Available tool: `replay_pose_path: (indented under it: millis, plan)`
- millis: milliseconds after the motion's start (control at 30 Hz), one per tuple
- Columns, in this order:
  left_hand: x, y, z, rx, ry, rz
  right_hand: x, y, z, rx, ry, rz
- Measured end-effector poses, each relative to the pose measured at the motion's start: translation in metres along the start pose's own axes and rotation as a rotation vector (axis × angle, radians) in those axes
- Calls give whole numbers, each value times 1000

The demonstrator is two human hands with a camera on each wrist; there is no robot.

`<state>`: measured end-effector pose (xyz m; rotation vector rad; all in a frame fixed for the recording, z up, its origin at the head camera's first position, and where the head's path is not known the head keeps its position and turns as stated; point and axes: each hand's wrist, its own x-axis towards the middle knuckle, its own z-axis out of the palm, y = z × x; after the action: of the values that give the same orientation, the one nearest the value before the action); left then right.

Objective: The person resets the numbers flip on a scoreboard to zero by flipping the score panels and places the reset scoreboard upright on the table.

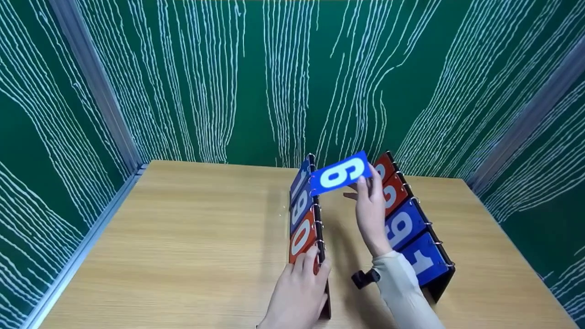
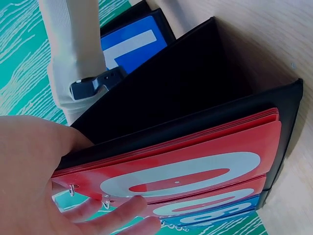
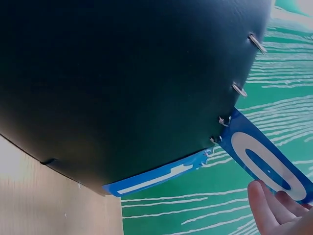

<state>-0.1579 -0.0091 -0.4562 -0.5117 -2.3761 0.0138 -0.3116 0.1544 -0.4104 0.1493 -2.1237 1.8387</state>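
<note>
A tabletop flip scoreboard with red and blue number cards on metal rings stands near the middle of the table. My left hand grips its near end, thumb on the black back and fingers over the front by the red 0 card. Between thumb and fingers, my right hand pinches the free end of a blue card. That card is lifted over the top edge, still on its rings. Its upper face carries a white 6 or 9; the face in the right wrist view has a white 0.
A second flip scoreboard stands to the right, behind my right forearm, with red and blue cards. Both stand on a wooden table. Green walls with white wavy lines enclose the far side and both flanks.
</note>
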Motion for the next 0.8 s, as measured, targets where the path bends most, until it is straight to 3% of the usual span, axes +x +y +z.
replay_pose_path:
  millis: [133, 300, 433, 633, 800]
  plan:
    - [1, 0, -2, 4, -48, -3, 3, -3, 7, -55, -59, -40]
    - [1, -1, -4, -27, -145, -9, 7, -7, 17, -137, -130, -161]
    - [1, -1, -3, -31, -149, -13, 13, -8, 27, -173, -184, -222]
    - [3, -1, -5, -41, -183, -15, 23, -10, 36, -261, -277, -218]
    - [4, -1, -6, -50, -200, -11, 29, -13, 43, -302, -379, -271]
